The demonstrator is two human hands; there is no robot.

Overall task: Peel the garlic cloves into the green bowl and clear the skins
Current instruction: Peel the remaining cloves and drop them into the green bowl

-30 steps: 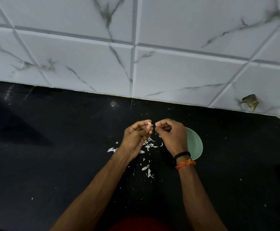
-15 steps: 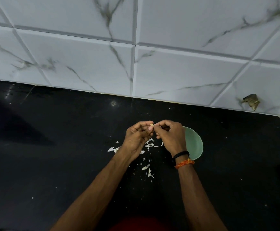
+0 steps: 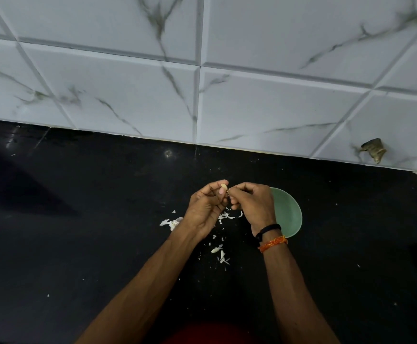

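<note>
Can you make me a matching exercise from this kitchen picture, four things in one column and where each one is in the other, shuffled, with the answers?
Things:
1. garlic clove
2. green bowl
3. garlic skins
4. orange thread band

Places:
A. scattered on the black counter, under and between the arms
B. round the right wrist
C. pinched at the fingertips of the left hand
D. on the counter, partly hidden behind the right hand

Pairs: 1-C, 2-D, 3-A, 4-B

bowl [image 3: 290,214]: pale green
counter [image 3: 78,232]: black, white-flecked
skins [image 3: 221,252]: white
wall tiles [image 3: 264,108]: white, grey veins
wristbands [image 3: 272,238]: black, orange
</note>
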